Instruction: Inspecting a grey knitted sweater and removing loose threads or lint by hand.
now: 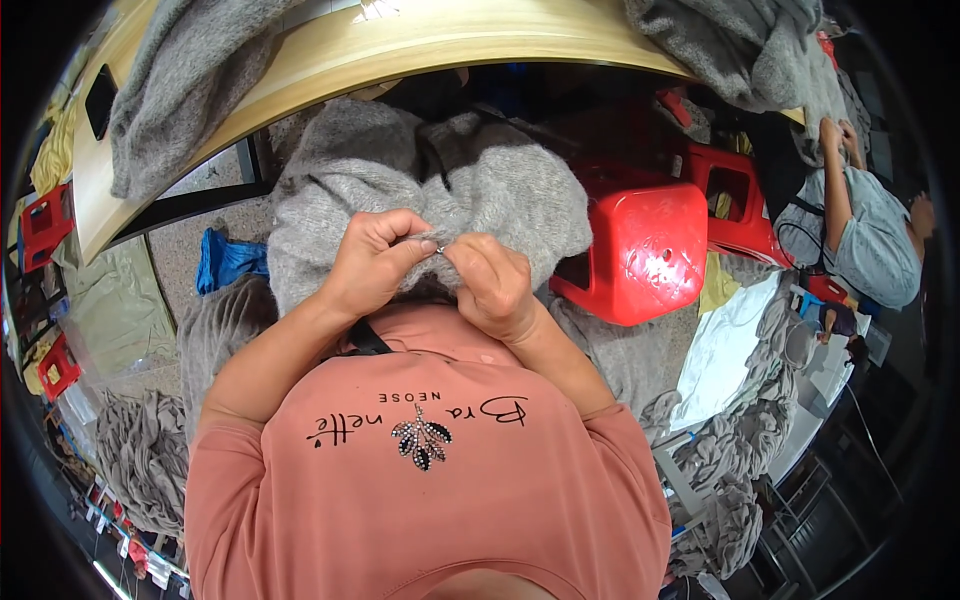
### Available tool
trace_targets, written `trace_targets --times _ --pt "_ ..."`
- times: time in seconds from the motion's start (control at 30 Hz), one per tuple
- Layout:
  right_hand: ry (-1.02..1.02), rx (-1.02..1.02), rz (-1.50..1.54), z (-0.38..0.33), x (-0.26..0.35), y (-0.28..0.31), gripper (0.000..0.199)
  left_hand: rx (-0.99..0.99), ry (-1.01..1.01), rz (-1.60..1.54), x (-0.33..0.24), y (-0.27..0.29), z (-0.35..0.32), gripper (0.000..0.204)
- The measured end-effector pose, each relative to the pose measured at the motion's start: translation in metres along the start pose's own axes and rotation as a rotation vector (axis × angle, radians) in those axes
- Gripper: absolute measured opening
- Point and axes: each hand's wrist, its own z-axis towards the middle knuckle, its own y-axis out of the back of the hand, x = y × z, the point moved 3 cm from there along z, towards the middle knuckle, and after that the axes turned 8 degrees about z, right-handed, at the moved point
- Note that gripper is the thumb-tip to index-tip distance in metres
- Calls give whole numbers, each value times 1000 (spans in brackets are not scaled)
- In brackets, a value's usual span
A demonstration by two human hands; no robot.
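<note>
A fuzzy grey knitted garment (520, 190) lies bunched over my lap. My left hand (375, 262) pinches an edge of it between thumb and forefinger. Close beside it, my right hand (495, 285) has its fingers closed at the same edge, the fingertips of both hands almost meeting. A tiny shiny bit shows between the fingertips, too small to name; whether the right hand grips it or only the knit is hard to make out.
A pale wooden table (480, 40) curves ahead, with grey knits (195, 85) and a black phone (101, 101) on it. Right of me stands a red plastic stool (650, 250). Beyond it another person (865, 230) works. Blue cloth (230, 262) lies at left.
</note>
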Motion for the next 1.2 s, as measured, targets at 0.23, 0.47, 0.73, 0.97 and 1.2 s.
trace_targets --times 0.23,0.47,0.73,0.97,1.2 --pt "-17 -40 16 -1 0 -2 37 -13 -7 -46 -4 -3 1 3" --pt "-150 40 218 8 -2 8 37 -33 -2 168 -8 1 -12 11" --pt "-402 178 452 7 -13 8 38 -158 -557 482 -27 -2 -16 19" --pt "-350 214 302 4 -5 8 36 -202 -617 512 -28 -4 -21 22" --pt "-250 32 86 1 16 2 36 -274 -719 505 -36 -4 -26 23"
